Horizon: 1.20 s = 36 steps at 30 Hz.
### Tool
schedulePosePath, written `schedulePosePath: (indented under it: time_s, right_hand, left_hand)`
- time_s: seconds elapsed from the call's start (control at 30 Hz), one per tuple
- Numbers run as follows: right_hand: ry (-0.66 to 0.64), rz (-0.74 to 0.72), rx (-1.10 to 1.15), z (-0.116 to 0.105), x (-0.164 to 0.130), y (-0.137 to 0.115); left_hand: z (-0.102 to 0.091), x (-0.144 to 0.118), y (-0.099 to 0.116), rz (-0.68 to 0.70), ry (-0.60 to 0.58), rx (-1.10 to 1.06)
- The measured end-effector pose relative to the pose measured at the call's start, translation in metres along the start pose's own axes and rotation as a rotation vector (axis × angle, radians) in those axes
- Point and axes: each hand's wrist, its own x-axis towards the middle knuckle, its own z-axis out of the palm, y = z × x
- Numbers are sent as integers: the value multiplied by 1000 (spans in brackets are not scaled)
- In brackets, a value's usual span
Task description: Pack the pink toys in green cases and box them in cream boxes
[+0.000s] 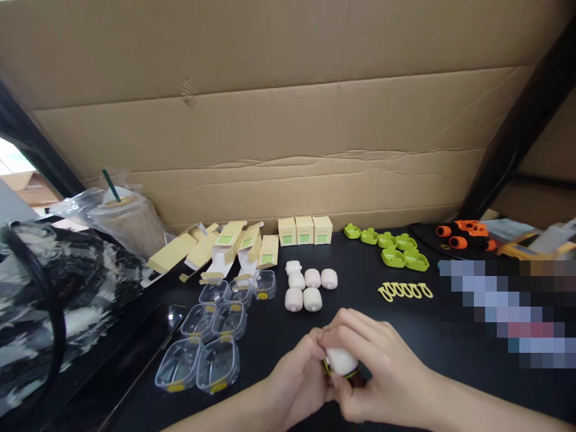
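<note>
Between my two hands, low and right of the middle, is a small white rounded case [342, 361] with a yellow-green and dark edge along its underside. My right hand [380, 360] curls over it from the right, thumb below and fingers across the top. From the left, my left hand [302, 373] closes against its side, fingertips meeting those of the right. Part of the case is hidden by the fingers. Just beyond them, several similar white and pale pink rounded cases [294, 299] sit grouped on the black table [360, 264].
Clear plastic boxes [218, 363] stand at left, beside a dark phone [135, 354]. Behind lie opened cream cartons [229, 240] and three closed ones [305, 231]. Green covers [393, 258], pale yellow loops [407, 291] and an orange toy car [468, 234] are at right. Cardboard [288, 120] walls the back.
</note>
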Motion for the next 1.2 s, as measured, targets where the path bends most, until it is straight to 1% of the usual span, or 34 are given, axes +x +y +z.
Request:
schedulePosePath:
  time_s: [0.27,0.4,0.5,0.7,0.83,1.0,1.1,1.2]
  right_hand:
    - [-4,44,22,-3,5,-4]
    - [-8,45,18,-2,6,-4]
    - [-24,52,37,-2,6,-3]
    - [-43,106,115,-4,6,-2]
    - [-73,163,160,-5,6,-2]
    - [-126,241,185,-6,7,-2]
    - [-195,263,288,-9,6,3]
    - [-283,307,485,-16,4,11]
  left_hand:
    - [5,-1,6,-23,-16,63]
    - [8,0,9,-32,-69,150]
    - [10,2,10,-13,-97,199]
    - [3,5,7,7,-63,182]
    - [-1,5,6,-10,-69,173]
    - [-7,8,3,3,-75,135]
    - [-12,9,2,-6,-103,110]
    - [-16,9,1,10,-116,77]
